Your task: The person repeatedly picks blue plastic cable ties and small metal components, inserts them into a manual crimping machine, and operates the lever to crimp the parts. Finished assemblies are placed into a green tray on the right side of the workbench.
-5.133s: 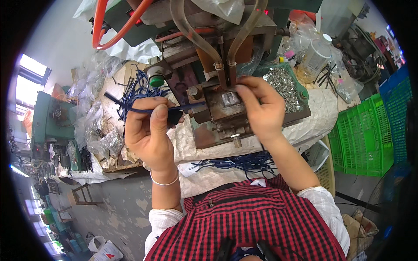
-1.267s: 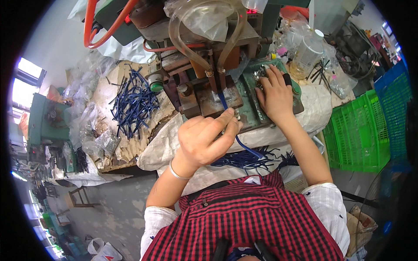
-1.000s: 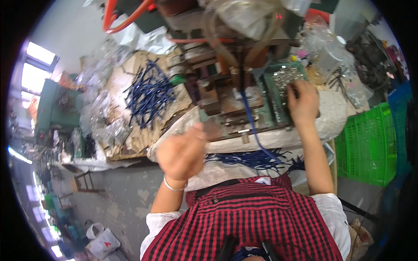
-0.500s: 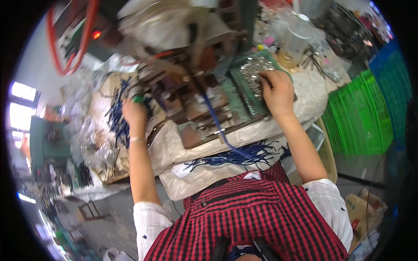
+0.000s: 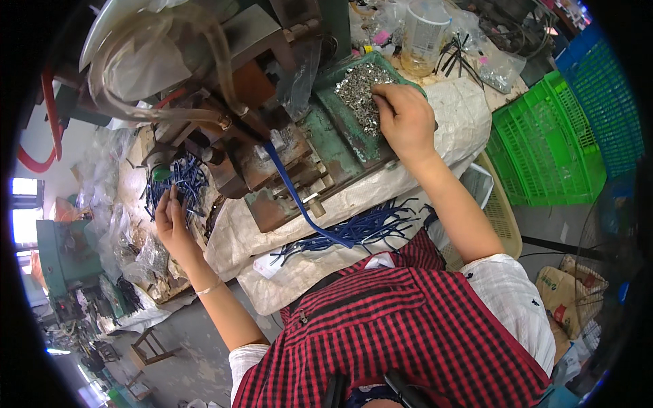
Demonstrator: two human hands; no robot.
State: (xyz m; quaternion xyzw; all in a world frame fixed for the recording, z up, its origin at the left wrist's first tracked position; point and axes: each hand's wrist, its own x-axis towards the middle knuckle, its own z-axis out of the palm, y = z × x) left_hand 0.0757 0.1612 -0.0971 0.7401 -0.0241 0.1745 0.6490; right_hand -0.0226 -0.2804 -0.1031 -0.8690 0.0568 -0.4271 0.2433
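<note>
My right hand (image 5: 408, 122) is over a heap of small silvery metal pieces (image 5: 359, 92) in a green tray (image 5: 401, 71). Its thumb and fingertips are pinched together at the heap's edge; whatever they may grip is hidden. My left hand (image 5: 175, 228) is raised just below a green knob (image 5: 161, 172), fingers stretched out and nothing visible in them. Behind that hand lies a pile of dark blue cords (image 5: 194, 178). One blue cord (image 5: 291, 187) hangs from the machine (image 5: 272, 163) down to a bundle of blue cords (image 5: 367, 228) at the table's front.
A clear plastic tube (image 5: 102, 95) loops over the machine. Beyond the tray stands a clear plastic measuring jug (image 5: 423, 41). Green plastic crates (image 5: 551, 146) are stacked at the right. White sacking (image 5: 456, 122) covers the worktop, and clear bags (image 5: 115, 224) crowd the left side.
My left hand has drawn back from the green knob, and its fingers have extended. My right hand remains at the metal pieces, its fingertips now pinched. The whole view has shifted and turned.
</note>
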